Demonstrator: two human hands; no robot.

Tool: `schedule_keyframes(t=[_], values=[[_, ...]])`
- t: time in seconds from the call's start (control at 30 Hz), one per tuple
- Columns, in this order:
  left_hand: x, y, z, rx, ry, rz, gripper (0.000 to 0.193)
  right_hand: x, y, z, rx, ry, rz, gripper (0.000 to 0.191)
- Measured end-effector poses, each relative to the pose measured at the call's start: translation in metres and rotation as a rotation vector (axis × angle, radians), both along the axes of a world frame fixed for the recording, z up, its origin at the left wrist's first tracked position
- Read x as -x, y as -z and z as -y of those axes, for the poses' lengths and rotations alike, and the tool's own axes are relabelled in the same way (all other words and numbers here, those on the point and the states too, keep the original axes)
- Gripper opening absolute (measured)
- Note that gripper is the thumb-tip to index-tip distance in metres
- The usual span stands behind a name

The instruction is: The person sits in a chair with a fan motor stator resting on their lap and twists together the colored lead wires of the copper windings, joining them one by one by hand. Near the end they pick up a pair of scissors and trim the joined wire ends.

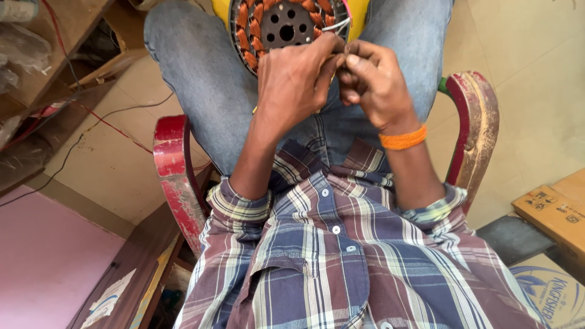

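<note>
Motor stator (277, 27) on your lap, between your knees; your left hand (292, 79) and right hand (375, 82) touching, just before it; cardboard boxes (551, 213) at right; shelf (42, 55) at left.

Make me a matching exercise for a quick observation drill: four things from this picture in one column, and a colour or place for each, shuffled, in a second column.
Things
1. motor stator
2. wristband
3. chair armrest
4. cardboard box

Descriptions
A. orange, on the right wrist
B. worn red paint, beside the leg
C. on the lap, ringed with copper windings
D. brown, at the picture's right edge

Pairs: 1-C, 2-A, 3-B, 4-D. Both the left hand and the right hand pinch thin wires at the stator's edge.
</note>
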State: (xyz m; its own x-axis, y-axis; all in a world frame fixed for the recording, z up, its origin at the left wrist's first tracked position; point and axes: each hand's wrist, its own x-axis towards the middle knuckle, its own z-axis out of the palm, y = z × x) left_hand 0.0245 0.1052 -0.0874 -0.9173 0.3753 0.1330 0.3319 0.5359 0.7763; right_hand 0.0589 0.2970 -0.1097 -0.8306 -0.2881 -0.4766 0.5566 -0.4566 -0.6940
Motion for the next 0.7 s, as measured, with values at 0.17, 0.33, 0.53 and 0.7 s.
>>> schedule_keyframes(t=[0.17, 0.33, 0.53, 0.7], values=[[0.002, -0.007, 0.003, -0.037, -0.059, 0.083, 0.011, 0.001, -0.008, -0.003, -0.541, 0.052, -0.427, 0.043], [0.010, -0.013, 0.000, -0.024, -0.075, 0.216, 0.014, 0.001, -0.007, 0.001, -1.055, 0.093, -1.061, 0.033], [0.014, -0.011, -0.006, -0.039, -0.053, 0.273, 0.016, 0.010, 0.011, -0.006, -1.076, 0.148, -1.227, 0.026], [0.013, -0.011, -0.007, -0.053, -0.038, 0.204, 0.014, 0.007, 0.007, -0.004, -1.138, 0.162, -1.257, 0.019]])
